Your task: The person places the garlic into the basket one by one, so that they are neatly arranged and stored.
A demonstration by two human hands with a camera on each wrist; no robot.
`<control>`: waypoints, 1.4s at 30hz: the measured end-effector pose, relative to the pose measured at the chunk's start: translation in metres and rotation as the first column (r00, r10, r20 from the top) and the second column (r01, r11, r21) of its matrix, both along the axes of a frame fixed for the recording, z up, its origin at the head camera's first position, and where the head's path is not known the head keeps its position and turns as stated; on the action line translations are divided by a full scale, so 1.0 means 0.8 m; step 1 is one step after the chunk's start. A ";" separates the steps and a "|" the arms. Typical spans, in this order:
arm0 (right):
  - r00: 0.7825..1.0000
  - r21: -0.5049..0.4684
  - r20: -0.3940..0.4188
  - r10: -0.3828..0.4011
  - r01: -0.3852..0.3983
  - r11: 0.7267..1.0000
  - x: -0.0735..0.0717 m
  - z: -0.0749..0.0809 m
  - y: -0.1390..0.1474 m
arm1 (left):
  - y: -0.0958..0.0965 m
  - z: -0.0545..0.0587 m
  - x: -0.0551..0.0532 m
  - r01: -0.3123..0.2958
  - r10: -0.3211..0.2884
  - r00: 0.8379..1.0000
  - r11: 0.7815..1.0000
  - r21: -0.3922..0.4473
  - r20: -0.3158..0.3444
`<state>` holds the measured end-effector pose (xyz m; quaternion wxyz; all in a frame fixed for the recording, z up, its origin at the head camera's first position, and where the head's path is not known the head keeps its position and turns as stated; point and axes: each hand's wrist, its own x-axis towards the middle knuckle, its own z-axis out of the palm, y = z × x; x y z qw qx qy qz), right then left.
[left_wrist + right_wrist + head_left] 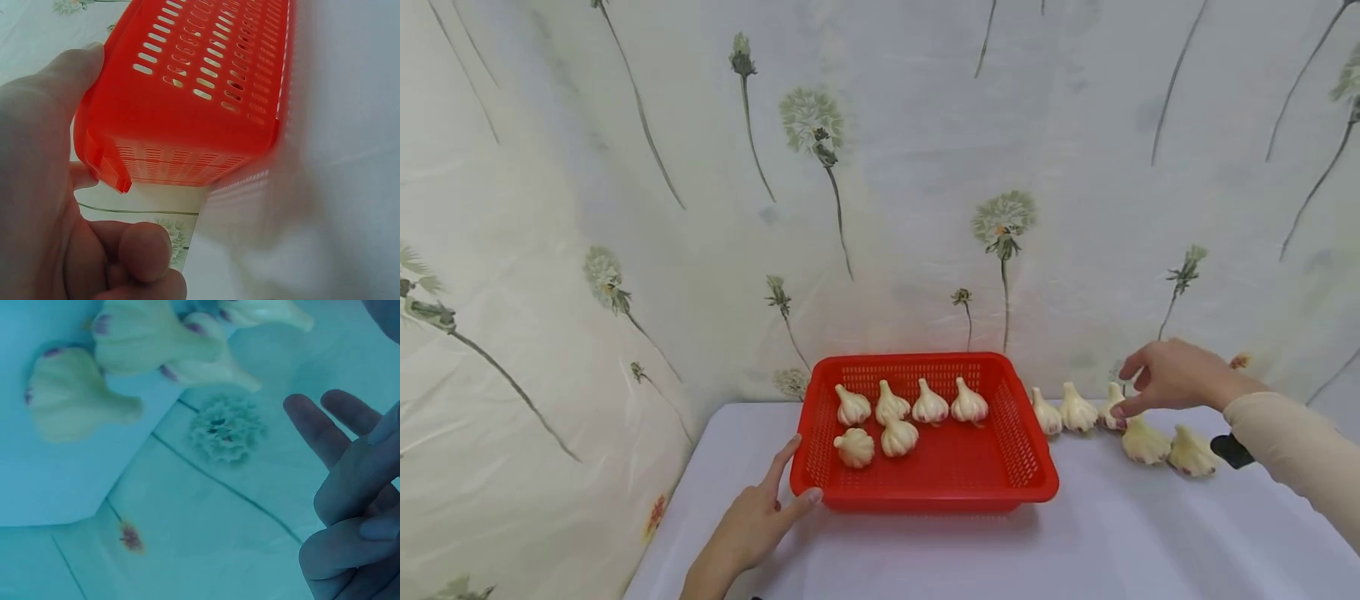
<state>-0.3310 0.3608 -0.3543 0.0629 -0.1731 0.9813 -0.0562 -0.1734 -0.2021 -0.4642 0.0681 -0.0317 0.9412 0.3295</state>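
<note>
A red slotted basket [1033,467] stands mid-table with several garlic bulbs [892,422] inside. My left hand [797,475] lies at its near-left corner, thumb against the front wall and index finger straight along the left side. In the left wrist view the thumb [75,69] presses on the basket's wall [187,119], and another finger [144,250] is curled below, off the basket. Right of the basket runs a row of several loose bulbs [1077,408]. My right hand [1126,392] hovers over the bulb [1108,404], a fingertip touching it. Its fingers [350,487] are spread and hold nothing.
A white cloth covers the table [1150,542]. A dandelion-print sheet [880,167] hangs close behind and wraps round the left side. Two loose bulbs [1191,452] lie nearer me under my right forearm. A black object [1231,450] sits at the right sleeve.
</note>
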 end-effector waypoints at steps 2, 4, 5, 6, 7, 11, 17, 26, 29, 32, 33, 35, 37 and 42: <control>1.000 0.013 0.022 -0.005 0.005 1.000 0.003 -0.009 0.015 | -0.002 0.000 0.000 -0.003 0.003 1.000 1.000 -0.004 -0.001; 0.999 0.012 0.034 -0.011 0.011 1.000 0.007 -0.019 0.027 | -0.004 0.001 -0.001 -0.006 0.006 1.000 1.000 -0.006 -0.003; 0.999 0.006 0.039 -0.014 0.014 1.000 0.008 -0.025 0.032 | -0.004 0.001 -0.001 -0.008 0.008 1.000 1.000 -0.007 -0.004; 0.999 0.000 0.040 -0.014 0.014 1.000 0.010 -0.031 0.036 | -0.004 0.001 -0.001 -0.010 0.010 1.000 1.000 -0.008 -0.003; 0.999 -0.007 0.046 -0.018 0.018 1.000 0.011 -0.037 0.039 | -0.005 0.001 -0.001 -0.010 0.010 1.000 1.000 -0.009 -0.001; 0.997 -0.029 0.063 -0.051 0.053 0.998 0.014 -0.061 0.049 | -0.004 0.000 -0.002 -0.011 0.011 1.000 1.000 -0.003 0.003; 0.994 -0.033 0.068 -0.090 0.092 0.995 0.013 -0.088 0.057 | -0.001 0.002 -0.003 -0.008 0.008 1.000 1.000 0.004 0.002; 0.994 0.012 -0.081 -0.068 0.069 0.998 0.021 -0.108 0.056 | 0.001 0.003 -0.001 -0.002 0.002 1.000 1.000 -0.004 -0.003; 0.991 0.013 -0.109 -0.073 0.074 0.997 0.023 -0.115 0.057 | 0.001 0.002 0.000 -0.004 0.004 1.000 1.000 -0.002 0.005; 0.989 0.000 -0.127 -0.077 0.078 0.997 0.023 -0.122 0.057 | 0.001 0.001 0.001 -0.011 0.011 1.000 1.000 -0.003 0.005; 0.988 -0.001 -0.136 -0.078 0.078 0.997 0.023 -0.124 0.057 | 0.001 0.000 0.001 -0.012 0.012 1.000 1.000 -0.004 0.004; 0.986 -0.004 -0.145 -0.081 0.082 0.997 0.023 -0.127 0.057 | 0.000 0.000 0.002 -0.010 0.010 1.000 1.000 0.000 -0.001; 0.985 -0.004 -0.146 -0.089 0.089 0.996 0.023 -0.128 0.056 | 0.000 -0.001 0.002 -0.006 0.006 1.000 1.000 0.002 -0.012; 0.989 0.009 -0.112 -0.099 0.101 0.995 0.024 -0.127 0.055 | 0.000 -0.002 0.001 -0.001 0.001 1.000 1.000 0.000 -0.026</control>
